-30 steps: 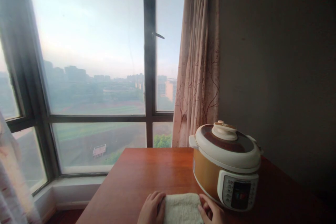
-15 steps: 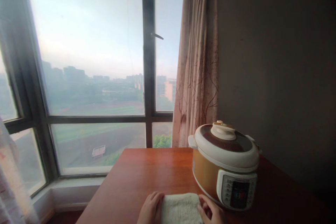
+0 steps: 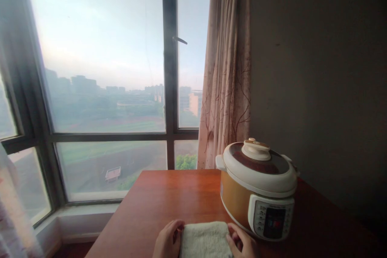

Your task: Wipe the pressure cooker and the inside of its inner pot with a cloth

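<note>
A pale, folded cloth [image 3: 205, 240] lies flat on the wooden table at the bottom of the view, its near part cut off by the frame. My left hand [image 3: 168, 238] pinches its left edge between thumb and fingers. On the opposite side, my right hand [image 3: 241, 242] has its fingers curled and its thumb against the cloth's right edge. Just beyond my right hand stands a gold and white electric pressure cooker [image 3: 256, 193] with its lid on and a control panel facing me.
The reddish-brown table [image 3: 178, 193] reaches to the window [image 3: 105, 88]. A patterned curtain [image 3: 226, 68] hangs behind the cooker, with a dark wall [image 3: 311, 72] to the right. A sheer curtain [image 3: 15, 213] hangs at the lower left.
My left hand has shifted slightly left and its thumb and fingertips now close on the cloth's edge. The right hand stays at the right edge. The view has moved a little.
</note>
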Demonstrator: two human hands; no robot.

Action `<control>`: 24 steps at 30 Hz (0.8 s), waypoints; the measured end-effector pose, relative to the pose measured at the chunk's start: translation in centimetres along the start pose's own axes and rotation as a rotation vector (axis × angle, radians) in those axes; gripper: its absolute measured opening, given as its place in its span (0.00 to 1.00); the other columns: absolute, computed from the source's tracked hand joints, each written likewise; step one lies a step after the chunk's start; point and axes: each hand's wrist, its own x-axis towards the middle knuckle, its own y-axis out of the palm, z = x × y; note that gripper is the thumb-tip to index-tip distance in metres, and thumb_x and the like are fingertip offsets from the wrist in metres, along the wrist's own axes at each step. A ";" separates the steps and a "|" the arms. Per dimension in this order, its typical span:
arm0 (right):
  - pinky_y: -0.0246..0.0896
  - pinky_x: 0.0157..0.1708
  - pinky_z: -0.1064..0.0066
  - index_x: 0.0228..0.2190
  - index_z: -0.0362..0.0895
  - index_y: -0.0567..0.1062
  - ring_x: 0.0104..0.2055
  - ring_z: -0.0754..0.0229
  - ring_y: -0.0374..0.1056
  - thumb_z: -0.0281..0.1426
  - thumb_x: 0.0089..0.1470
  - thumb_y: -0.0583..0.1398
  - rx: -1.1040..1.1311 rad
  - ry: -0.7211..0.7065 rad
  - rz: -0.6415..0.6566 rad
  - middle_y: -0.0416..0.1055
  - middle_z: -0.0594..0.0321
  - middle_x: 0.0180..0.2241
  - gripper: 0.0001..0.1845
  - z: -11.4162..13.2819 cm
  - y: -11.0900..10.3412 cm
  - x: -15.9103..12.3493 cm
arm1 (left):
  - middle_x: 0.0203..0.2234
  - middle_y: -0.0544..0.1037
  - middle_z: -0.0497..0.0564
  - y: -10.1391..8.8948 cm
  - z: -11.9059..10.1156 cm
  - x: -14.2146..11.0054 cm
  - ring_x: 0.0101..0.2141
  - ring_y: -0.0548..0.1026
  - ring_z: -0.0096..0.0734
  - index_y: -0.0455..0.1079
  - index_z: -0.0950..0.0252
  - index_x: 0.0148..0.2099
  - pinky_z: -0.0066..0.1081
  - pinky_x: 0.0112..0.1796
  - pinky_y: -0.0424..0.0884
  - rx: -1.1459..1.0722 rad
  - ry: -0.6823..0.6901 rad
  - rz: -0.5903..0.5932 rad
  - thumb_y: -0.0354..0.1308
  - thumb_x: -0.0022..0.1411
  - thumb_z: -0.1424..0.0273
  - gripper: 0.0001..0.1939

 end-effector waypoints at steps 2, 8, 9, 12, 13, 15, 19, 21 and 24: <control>0.62 0.22 0.72 0.36 0.42 0.85 0.19 0.59 0.64 0.67 0.52 0.51 -0.008 -0.010 0.003 0.72 0.59 0.20 0.44 0.0 0.0 0.0 | 0.32 0.84 0.53 -0.1 -0.2 0.0 0.32 0.81 0.36 0.78 0.62 0.38 0.29 0.36 0.75 0.006 -0.005 0.009 0.49 0.60 0.73 0.15; 0.63 0.23 0.72 0.37 0.42 0.84 0.20 0.59 0.66 0.66 0.53 0.51 0.000 -0.025 0.007 0.72 0.58 0.20 0.43 -0.4 0.0 0.0 | 0.34 0.84 0.53 -0.1 -0.5 -0.2 0.35 0.81 0.37 0.79 0.61 0.37 0.30 0.40 0.74 0.034 -0.009 0.043 0.51 0.59 0.75 0.14; 0.63 0.23 0.72 0.37 0.42 0.84 0.20 0.59 0.66 0.66 0.53 0.51 0.006 -0.024 0.006 0.72 0.58 0.20 0.42 -0.4 0.1 0.0 | 0.34 0.84 0.53 -0.1 -0.4 -0.2 0.35 0.81 0.37 0.79 0.61 0.37 0.30 0.40 0.74 0.039 -0.009 0.042 0.51 0.58 0.75 0.15; 0.63 0.23 0.72 0.37 0.42 0.84 0.21 0.58 0.67 0.66 0.53 0.52 0.031 -0.018 -0.003 0.74 0.58 0.21 0.42 -0.4 0.1 0.0 | 0.33 0.84 0.52 -0.2 -0.6 -0.1 0.35 0.81 0.37 0.79 0.60 0.36 0.29 0.39 0.74 0.054 -0.039 0.031 0.52 0.58 0.75 0.14; 0.63 0.23 0.72 0.37 0.42 0.85 0.21 0.58 0.67 0.66 0.53 0.53 0.039 -0.017 -0.005 0.74 0.57 0.22 0.41 -0.3 0.1 -0.1 | 0.32 0.84 0.51 -0.3 -0.7 -0.1 0.34 0.81 0.37 0.79 0.60 0.36 0.29 0.38 0.74 0.060 -0.056 0.031 0.52 0.58 0.75 0.13; 0.63 0.24 0.72 0.36 0.42 0.85 0.22 0.57 0.69 0.65 0.53 0.53 0.048 -0.022 -0.007 0.74 0.57 0.21 0.41 -0.1 0.0 0.0 | 0.31 0.84 0.51 -0.5 -1.1 -0.1 0.34 0.81 0.37 0.78 0.60 0.35 0.28 0.38 0.73 0.065 -0.084 0.040 0.52 0.58 0.75 0.13; 0.63 0.24 0.72 0.36 0.43 0.85 0.22 0.58 0.68 0.65 0.52 0.53 0.044 -0.028 -0.010 0.73 0.58 0.21 0.40 0.3 -0.3 0.0 | 0.31 0.83 0.50 -0.7 -1.7 -0.1 0.34 0.80 0.36 0.76 0.60 0.33 0.28 0.37 0.71 0.049 -0.098 0.070 0.51 0.59 0.73 0.12; 0.64 0.24 0.72 0.35 0.43 0.85 0.21 0.58 0.67 0.66 0.52 0.54 0.041 -0.026 -0.019 0.73 0.58 0.20 0.40 0.5 -0.4 0.1 | 0.31 0.83 0.50 -0.8 -1.8 -0.2 0.34 0.80 0.36 0.75 0.60 0.33 0.28 0.38 0.71 0.036 -0.104 0.077 0.50 0.61 0.72 0.12; 0.65 0.25 0.72 0.35 0.43 0.85 0.22 0.57 0.68 0.66 0.52 0.54 0.044 -0.025 -0.032 0.73 0.58 0.21 0.40 0.7 -0.4 0.0 | 0.30 0.83 0.50 -0.9 -2.0 -0.2 0.33 0.79 0.36 0.74 0.60 0.33 0.28 0.36 0.70 0.008 -0.122 0.080 0.50 0.63 0.68 0.12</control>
